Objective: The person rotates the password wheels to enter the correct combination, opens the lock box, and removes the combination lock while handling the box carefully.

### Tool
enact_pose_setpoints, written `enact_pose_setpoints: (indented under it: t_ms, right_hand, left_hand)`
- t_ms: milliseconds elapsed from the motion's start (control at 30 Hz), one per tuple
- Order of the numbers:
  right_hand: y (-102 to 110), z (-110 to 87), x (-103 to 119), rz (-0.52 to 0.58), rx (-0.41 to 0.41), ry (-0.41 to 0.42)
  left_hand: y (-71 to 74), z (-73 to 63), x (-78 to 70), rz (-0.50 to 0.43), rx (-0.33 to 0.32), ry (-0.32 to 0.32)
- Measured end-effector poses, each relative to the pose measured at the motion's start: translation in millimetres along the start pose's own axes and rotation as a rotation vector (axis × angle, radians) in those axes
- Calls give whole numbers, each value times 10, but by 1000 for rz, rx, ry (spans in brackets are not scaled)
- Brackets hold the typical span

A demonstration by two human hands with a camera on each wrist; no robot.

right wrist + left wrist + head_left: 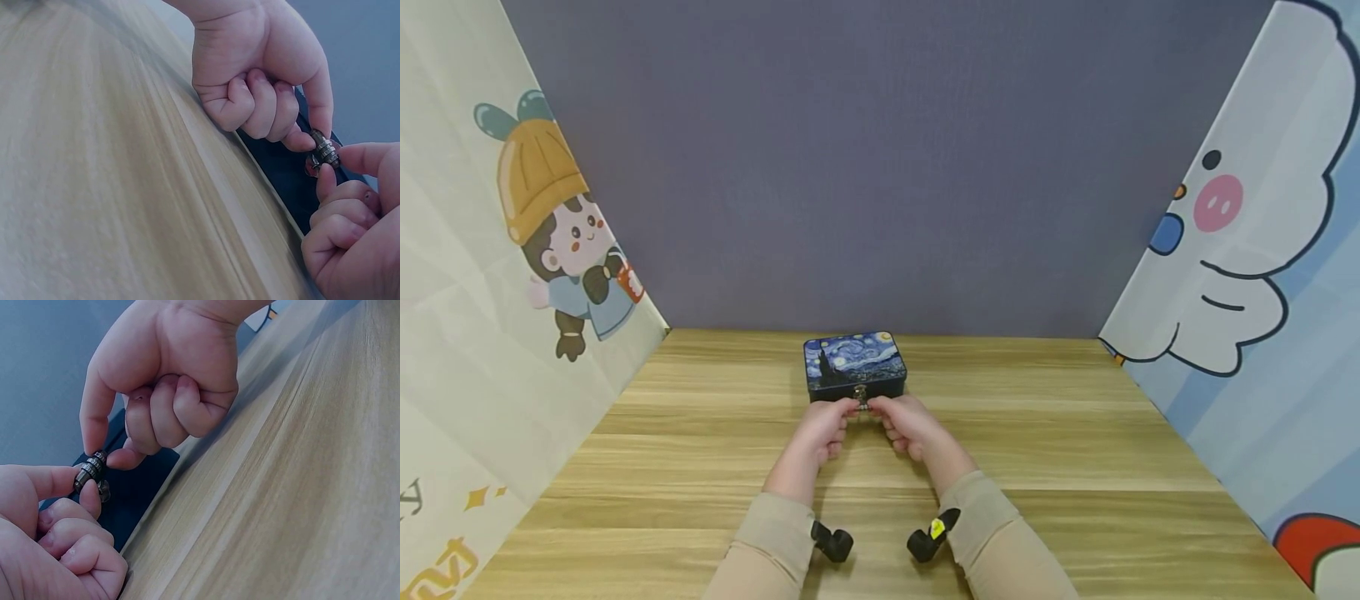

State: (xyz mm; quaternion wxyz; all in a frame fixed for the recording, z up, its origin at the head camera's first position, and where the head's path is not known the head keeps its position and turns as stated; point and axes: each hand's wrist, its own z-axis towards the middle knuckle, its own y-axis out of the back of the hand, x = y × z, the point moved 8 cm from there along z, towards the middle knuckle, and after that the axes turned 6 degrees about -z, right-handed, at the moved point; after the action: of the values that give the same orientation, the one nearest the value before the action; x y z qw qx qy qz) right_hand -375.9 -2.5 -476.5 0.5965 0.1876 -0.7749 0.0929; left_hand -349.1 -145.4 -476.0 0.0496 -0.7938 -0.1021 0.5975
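A small box (pixel 855 360) with a swirling blue and yellow night-sky picture on its lid stands closed on the table near the back wall. At its front clasp hangs a small metal combination padlock (pixel 90 470) with ringed dials. My left hand (pixel 825 429) pinches one end of the padlock between thumb and index finger. From the other side my right hand (pixel 913 427) pinches the opposite end the same way. Both hands' remaining fingers are curled inward. The box's dark front (pixel 275 169) lies just behind the padlock, and fingertips cover part of the lock.
The wood-grain table (pixel 1037 467) spreads around the box on both sides. A plain grey-purple wall (pixel 880 167) rises behind it. Printed cartoon panels stand at the left (pixel 475 292) and right (pixel 1285 333). Small black cameras (pixel 833 543) are worn at both wrists.
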Motion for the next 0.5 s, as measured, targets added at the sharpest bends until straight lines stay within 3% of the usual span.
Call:
enact_pose_setpoints:
  t_ms: [500]
  right_hand:
    - [145,-13,-1,9,-37,-19]
  left_hand:
    - [-2,-8,-2,13,-4,2]
